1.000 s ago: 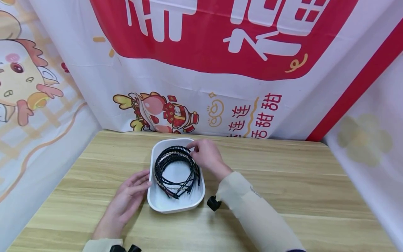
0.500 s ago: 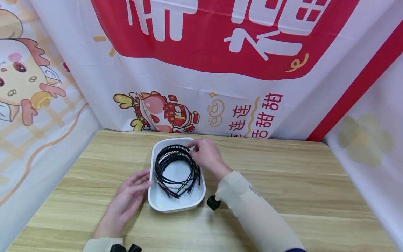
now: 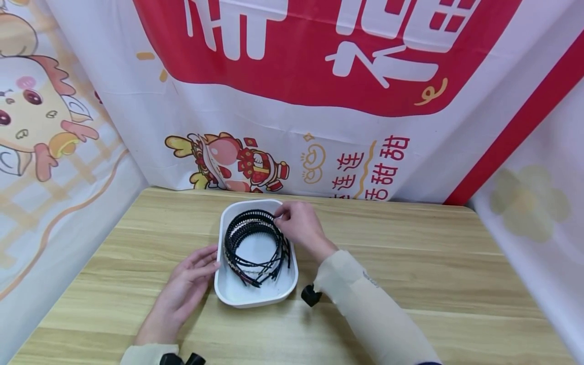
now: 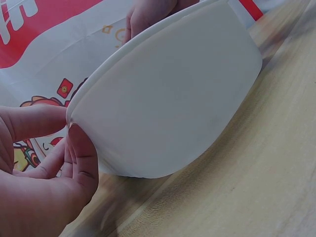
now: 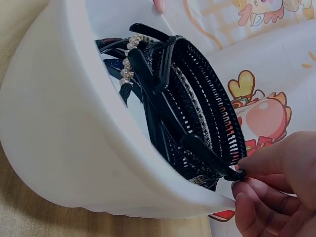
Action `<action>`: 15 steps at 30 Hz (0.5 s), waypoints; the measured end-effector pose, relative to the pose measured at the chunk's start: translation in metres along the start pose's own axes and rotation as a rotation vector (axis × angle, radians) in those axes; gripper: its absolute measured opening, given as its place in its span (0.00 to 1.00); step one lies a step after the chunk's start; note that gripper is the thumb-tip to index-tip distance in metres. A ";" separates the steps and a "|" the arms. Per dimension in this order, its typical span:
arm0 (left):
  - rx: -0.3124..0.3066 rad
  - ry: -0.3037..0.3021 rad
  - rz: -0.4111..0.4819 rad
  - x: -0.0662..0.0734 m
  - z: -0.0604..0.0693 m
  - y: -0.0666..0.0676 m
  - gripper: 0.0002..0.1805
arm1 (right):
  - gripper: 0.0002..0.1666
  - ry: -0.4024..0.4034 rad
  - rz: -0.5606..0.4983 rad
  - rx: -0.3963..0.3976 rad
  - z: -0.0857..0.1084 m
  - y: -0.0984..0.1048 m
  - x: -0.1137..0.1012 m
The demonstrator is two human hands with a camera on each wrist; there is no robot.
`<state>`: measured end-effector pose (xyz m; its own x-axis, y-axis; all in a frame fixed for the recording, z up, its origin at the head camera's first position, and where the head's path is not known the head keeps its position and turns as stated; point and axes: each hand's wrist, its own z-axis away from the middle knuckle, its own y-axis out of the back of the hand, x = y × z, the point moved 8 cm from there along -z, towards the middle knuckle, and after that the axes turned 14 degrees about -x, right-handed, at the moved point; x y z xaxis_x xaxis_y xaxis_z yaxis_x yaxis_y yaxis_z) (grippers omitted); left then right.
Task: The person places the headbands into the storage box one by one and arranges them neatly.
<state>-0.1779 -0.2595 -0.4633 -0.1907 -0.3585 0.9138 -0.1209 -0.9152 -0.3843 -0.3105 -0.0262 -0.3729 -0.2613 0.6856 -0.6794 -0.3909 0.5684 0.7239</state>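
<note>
A white plastic bin (image 3: 255, 304) with rounded corners stands on the table and holds several headbands (image 3: 250, 215). They are mostly black, with comb-like teeth; one has clear beads (image 5: 126, 69). My left hand (image 3: 189, 279) is at the bin's left side, and in the left wrist view its thumb and a finger pinch the rim. My right hand (image 3: 301, 228) reaches over the far right corner. In the right wrist view its thumb and fingertips pinch a black headband (image 5: 219, 108) near the rim. Part of that headband is hidden among the others.
The wooden table (image 3: 401, 263) extends to both sides of the bin. Behind it hangs a printed red and white cloth (image 3: 292, 66), close to the table's back edge. More printed cloth (image 3: 55, 213) lines the left side.
My right fingertips have shifted very slightly to the right at the bin's far corner. The bin, the headbands and my left hand look almost the same.
</note>
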 end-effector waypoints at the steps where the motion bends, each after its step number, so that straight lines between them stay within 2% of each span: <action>1: 0.000 0.001 -0.001 0.000 0.000 0.000 0.22 | 0.08 0.001 -0.005 0.002 0.000 0.000 0.000; 7: -0.004 0.007 0.000 -0.001 -0.001 -0.002 0.21 | 0.08 -0.001 -0.049 0.030 0.005 0.001 0.004; 15: -0.010 0.010 -0.002 0.000 -0.004 -0.001 0.21 | 0.04 0.015 -0.157 0.111 0.015 0.006 0.014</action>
<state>-0.1822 -0.2576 -0.4636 -0.2005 -0.3544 0.9133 -0.1308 -0.9142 -0.3835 -0.3032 -0.0064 -0.3764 -0.2180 0.5779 -0.7864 -0.3287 0.7152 0.6168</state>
